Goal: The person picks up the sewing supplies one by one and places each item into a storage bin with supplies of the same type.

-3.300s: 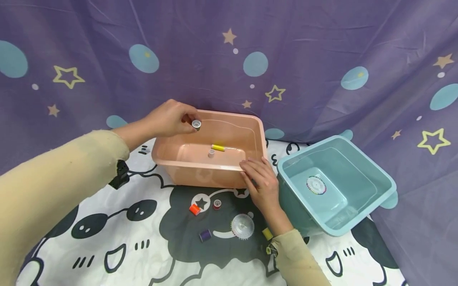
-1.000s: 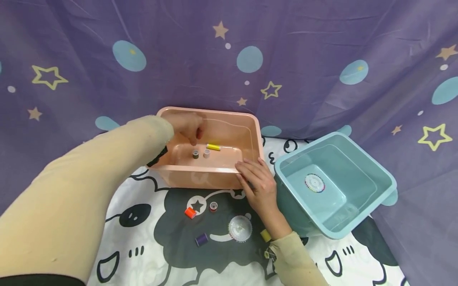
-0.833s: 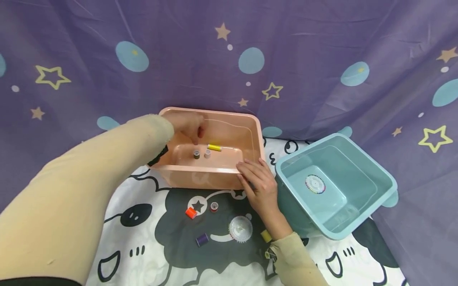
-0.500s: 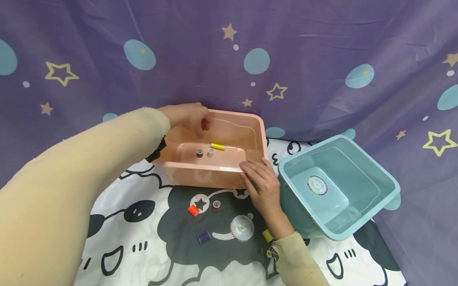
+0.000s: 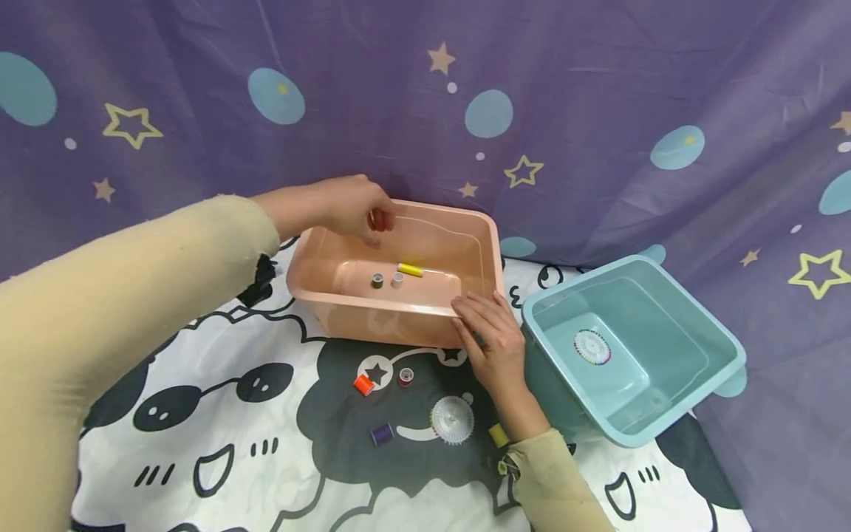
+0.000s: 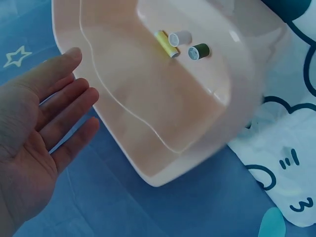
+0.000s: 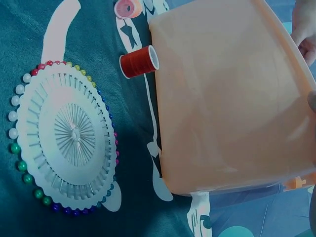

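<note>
My left hand (image 5: 355, 207) hovers over the back left of a peach plastic tub (image 5: 392, 301), its fingers loose and holding nothing. In the left wrist view the relaxed left hand (image 6: 54, 113) is beside the rim. On the tub's floor are a dark green thread spool (image 6: 199, 52), a white spool (image 6: 179, 38) and a yellow spool (image 6: 166, 43) lying on its side. My right hand (image 5: 492, 336) grips the tub's front right rim, fingers over the edge and thumb against the outer wall. In the right wrist view only bits of its fingers show at the right edge.
A blue-green tub (image 5: 572, 384) at right holds a pin wheel (image 5: 592, 346). In front lie an orange spool (image 5: 363, 385), a red spool (image 5: 405, 377), a purple spool (image 5: 382, 434), another pin wheel (image 5: 453, 420) and an olive-yellow spool (image 5: 498, 435) beside my right forearm. A purple curtain (image 5: 372, 125) hangs behind.
My left hand held the dark green spool above the peach tub, then let it go onto the tub's floor. It has since risen, its fingers bare. The right hand has stayed on the rim.
</note>
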Tool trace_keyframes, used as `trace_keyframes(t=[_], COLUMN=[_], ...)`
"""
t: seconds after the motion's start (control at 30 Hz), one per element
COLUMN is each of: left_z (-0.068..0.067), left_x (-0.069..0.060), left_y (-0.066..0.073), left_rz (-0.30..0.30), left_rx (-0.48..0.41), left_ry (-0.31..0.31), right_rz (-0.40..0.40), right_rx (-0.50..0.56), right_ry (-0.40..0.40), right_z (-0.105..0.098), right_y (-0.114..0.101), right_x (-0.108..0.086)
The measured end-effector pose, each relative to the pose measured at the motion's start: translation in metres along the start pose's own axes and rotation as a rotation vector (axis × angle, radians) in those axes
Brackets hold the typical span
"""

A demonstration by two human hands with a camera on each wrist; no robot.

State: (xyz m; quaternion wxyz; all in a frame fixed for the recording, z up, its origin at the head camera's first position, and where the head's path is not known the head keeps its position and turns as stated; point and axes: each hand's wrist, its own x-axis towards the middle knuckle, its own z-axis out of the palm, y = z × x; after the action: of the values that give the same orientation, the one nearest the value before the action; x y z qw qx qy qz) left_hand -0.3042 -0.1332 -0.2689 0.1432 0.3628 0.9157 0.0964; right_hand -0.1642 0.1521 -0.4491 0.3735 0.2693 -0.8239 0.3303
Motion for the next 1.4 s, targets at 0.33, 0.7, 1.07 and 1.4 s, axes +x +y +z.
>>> trace_keyframes(t=[0.33,0.7,1.07,1.4], left_z=[-0.005,0.005,0.026,0.055], left_x=[-0.041,-0.094,-0.139,-0.169], left_y=[0.009,0.018,0.030,0.035], left_rz=[0.023,0.026,0.031,0.071], left_rx=[-0.006,-0.058,-0.059,-0.048], left_ry=[0.041,0.174,0.292,0.341], right_rz=[-0.012,-0.016,-0.018,-0.006], right_rx=[-0.019,-0.013,-0.011,-0.010], right_ry=[0.031,0.028,0.021,0.004], right_z=[0.000,-0.001,0.001,0.001], right_y=[0.005,0.005,0.004,0.000], right_x=[-0.004,-0.003,-0.003,-0.002])
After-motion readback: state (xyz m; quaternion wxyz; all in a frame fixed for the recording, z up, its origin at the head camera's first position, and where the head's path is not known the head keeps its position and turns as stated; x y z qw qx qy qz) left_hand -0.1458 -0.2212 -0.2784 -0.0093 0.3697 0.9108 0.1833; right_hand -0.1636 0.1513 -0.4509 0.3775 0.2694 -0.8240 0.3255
